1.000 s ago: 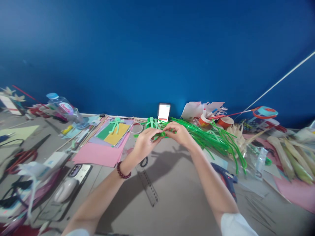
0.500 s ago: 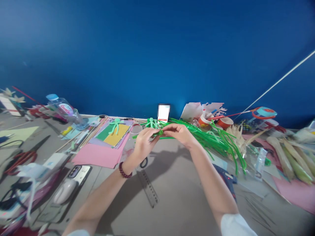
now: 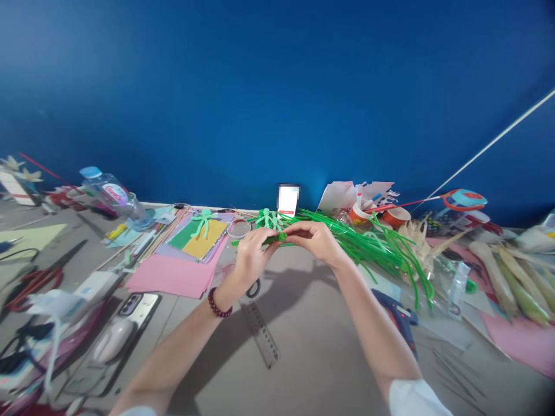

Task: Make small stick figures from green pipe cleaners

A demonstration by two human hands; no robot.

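Observation:
Both hands meet over the middle of the table on a small bundle of green pipe cleaner (image 3: 282, 236). My left hand (image 3: 255, 252) pinches it from the left, with a dark red bead bracelet on that wrist. From the other side, the fingertips of my right hand (image 3: 315, 238) are closed on the same piece; its exact shape is partly hidden by the fingers. Just behind the hands stand light green pipe-cleaner figures (image 3: 265, 218). A long pile of green pipe cleaners (image 3: 373, 245) lies to the right. Below the left hand is a clear ruler (image 3: 261, 335).
At the left are pink paper (image 3: 173, 274), a phone with a white mouse (image 3: 113, 341) on it, scissors (image 3: 37, 283) and a plastic bottle (image 3: 113, 193). A lit phone (image 3: 288, 199) leans on the blue wall. A glue gun (image 3: 399, 318) lies by my right forearm, with paper cups (image 3: 396, 217) behind.
Both hands stay together on the green piece, with only slight finger and hand movement. Nothing else has visibly moved on the table.

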